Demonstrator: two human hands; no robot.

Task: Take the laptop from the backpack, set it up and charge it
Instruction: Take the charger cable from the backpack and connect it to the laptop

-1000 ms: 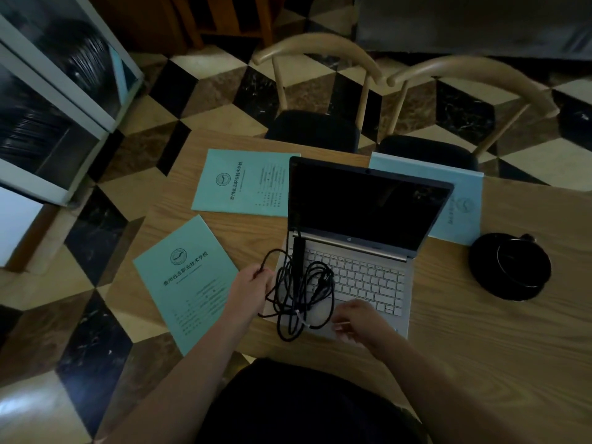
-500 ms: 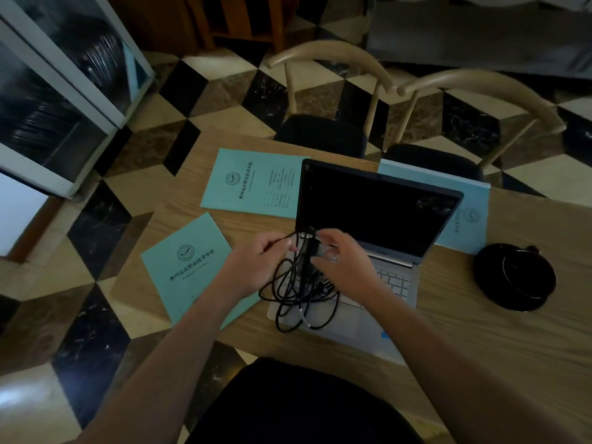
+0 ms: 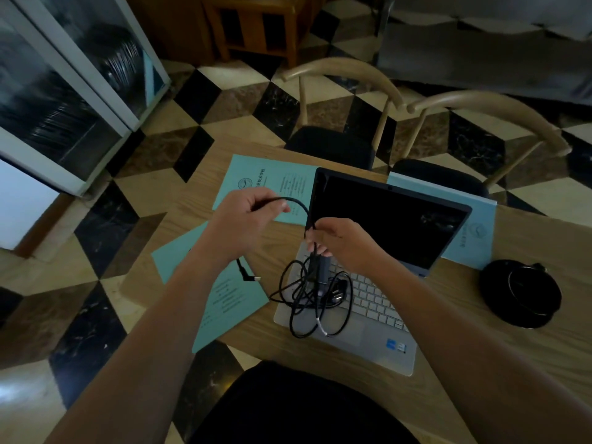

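Already the laptop (image 3: 368,277) is standing open on the wooden table (image 3: 499,357), its screen dark, directly in front of the person. On its keyboard a tangled bundle of black charger cable (image 3: 307,299) is lying, with the power brick (image 3: 323,273) partly lifted out of it. The brick end of the cord is gripped by the curled fingers of the right hand (image 3: 339,240), just above the keys. A free length of the same cord is pinched by the left hand (image 3: 246,216), held higher and to the left, so that an arc of cable is stretched between both hands. The angled barrel plug (image 3: 249,275) is hanging below the left wrist, over a turquoise booklet (image 3: 224,296).

It is judged that the cord is being untangled. If it is pulled too quickly, the loops may be tightened into a knot, or the brick may be dragged across the keys. The black cup with lid (image 3: 520,293), standing to the right of the laptop, could be struck if the cable is swung wide.
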